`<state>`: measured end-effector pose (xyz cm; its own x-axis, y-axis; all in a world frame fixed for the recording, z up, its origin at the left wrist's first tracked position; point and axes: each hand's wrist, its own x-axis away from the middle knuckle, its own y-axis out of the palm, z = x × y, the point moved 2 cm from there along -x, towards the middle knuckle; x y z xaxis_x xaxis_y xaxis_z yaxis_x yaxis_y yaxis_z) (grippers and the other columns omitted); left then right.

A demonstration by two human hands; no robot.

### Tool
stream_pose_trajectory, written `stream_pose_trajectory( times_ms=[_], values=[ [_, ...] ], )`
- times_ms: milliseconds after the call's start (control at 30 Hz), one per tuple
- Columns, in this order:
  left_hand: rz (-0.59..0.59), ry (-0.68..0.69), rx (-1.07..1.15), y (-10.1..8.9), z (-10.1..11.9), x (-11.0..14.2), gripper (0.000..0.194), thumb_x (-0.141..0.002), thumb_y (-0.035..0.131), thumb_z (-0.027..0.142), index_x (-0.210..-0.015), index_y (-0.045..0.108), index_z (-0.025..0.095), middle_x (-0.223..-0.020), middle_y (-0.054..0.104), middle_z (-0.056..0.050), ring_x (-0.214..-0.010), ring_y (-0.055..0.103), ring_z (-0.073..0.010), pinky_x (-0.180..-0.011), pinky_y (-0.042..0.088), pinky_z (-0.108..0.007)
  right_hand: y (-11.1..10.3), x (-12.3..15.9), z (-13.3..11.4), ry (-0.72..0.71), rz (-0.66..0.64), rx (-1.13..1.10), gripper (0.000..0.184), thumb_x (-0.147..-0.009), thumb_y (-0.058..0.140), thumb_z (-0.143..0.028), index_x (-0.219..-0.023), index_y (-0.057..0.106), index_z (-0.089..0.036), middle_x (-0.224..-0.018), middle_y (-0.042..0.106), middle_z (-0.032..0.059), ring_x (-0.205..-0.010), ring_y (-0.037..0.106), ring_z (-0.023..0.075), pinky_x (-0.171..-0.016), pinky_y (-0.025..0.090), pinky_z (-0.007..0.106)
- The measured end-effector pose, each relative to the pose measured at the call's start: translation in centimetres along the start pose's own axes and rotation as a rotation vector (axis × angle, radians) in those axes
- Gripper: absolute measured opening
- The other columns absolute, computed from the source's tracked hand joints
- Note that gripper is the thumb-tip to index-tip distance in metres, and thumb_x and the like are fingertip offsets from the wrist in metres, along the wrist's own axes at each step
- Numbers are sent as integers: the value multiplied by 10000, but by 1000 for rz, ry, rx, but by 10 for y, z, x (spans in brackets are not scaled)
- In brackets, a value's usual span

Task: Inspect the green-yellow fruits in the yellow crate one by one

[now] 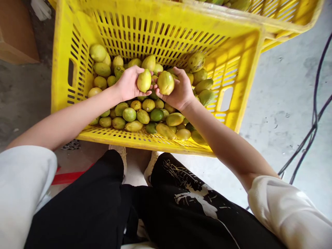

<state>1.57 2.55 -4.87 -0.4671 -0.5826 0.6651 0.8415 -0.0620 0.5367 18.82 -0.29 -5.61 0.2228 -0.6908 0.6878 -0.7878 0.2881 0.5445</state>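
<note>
My left hand is closed around a yellow-green lemon, its fingers under and behind the fruit. Beside it, my right hand cradles a second, rounder lemon with the thumb over the top. The fingertips of both hands nearly meet between the two fruits. Both hands are over the inside of a yellow plastic crate with slotted walls. Many loose lemons, from yellow to dark green, lie in the crate beneath the hands. One at the back right has dark spots.
Another yellow crate with green fruit adjoins at the top right. A cardboard box stands at the upper left. Black cables run along the grey floor on the right. A red strip lies near my legs, and my shoes are close to the crate's near side.
</note>
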Motion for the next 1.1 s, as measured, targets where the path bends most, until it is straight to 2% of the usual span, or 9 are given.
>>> stream_pose_trajectory(
  times_ms=[100,200,333,467,667,767,833,900,1100],
  values=[
    [31,5,51,0,0,-1,353,-1127,364,273,-1093,711,219,-850,800,-86,-1045,746,-265,-922,600,-375,-1,-1,-1,-39,-16,6,373,-1131,318,-442,-1015,625,-266,-830,738,-7,-876,737,186,-704,666,314],
    [64,43,52,-3,-2,-3,261,-1127,464,242,-1077,720,233,-817,794,-57,-1022,749,-239,-920,607,-347,-9,-6,0,-72,-64,-6,214,-1074,461,-401,-1018,621,-270,-877,750,10,-1015,753,231,-824,690,402],
    [116,112,8,-7,-3,-6,234,-1125,605,231,-908,689,212,-741,740,-12,-760,724,-158,-699,557,-257,-16,-11,1,-93,-121,-41,124,-1017,667,-397,-1026,617,-284,-892,740,5,-1067,714,234,-888,677,385],
    [133,120,17,-9,-1,-9,224,-1072,731,256,-858,674,225,-721,695,10,-615,670,-117,-495,416,-220,-14,-7,1,-145,-119,-55,140,-1001,747,-386,-1012,626,-316,-854,707,-20,-974,687,212,-804,640,325],
    [99,130,25,-5,3,-4,289,-1162,543,309,-923,648,185,-781,710,-9,-624,656,-92,-553,407,-190,-8,-2,3,-153,-82,-19,139,-959,731,-254,-1035,631,-314,-923,730,-23,-870,682,197,-671,564,291],
    [93,90,30,-5,3,-3,381,-1158,399,373,-964,671,193,-757,702,-42,-782,714,-175,-651,480,-249,-8,-2,6,-115,-74,-4,208,-930,774,-237,-1032,610,-315,-899,710,-47,-909,686,194,-737,579,296],
    [84,65,48,-6,2,-4,342,-1116,409,384,-995,689,229,-751,718,-62,-986,739,-246,-763,552,-307,-7,0,6,-99,-67,-14,166,-975,740,-234,-1030,602,-305,-891,707,-47,-906,678,174,-794,596,284],
    [76,51,72,-7,1,-5,277,-1089,449,367,-1026,696,257,-766,738,-62,-1124,723,-265,-870,581,-336,-4,2,5,-84,-45,-34,71,-1061,638,-248,-1020,597,-288,-880,711,-33,-886,673,155,-818,610,265],
    [60,82,80,-8,-1,-8,268,-1148,519,350,-987,690,220,-786,735,-53,-998,727,-210,-771,573,-268,2,8,-2,-53,-33,-36,260,-1153,424,-440,-1034,588,-277,-869,729,-6,-899,714,177,-875,645,327]
  ],
)
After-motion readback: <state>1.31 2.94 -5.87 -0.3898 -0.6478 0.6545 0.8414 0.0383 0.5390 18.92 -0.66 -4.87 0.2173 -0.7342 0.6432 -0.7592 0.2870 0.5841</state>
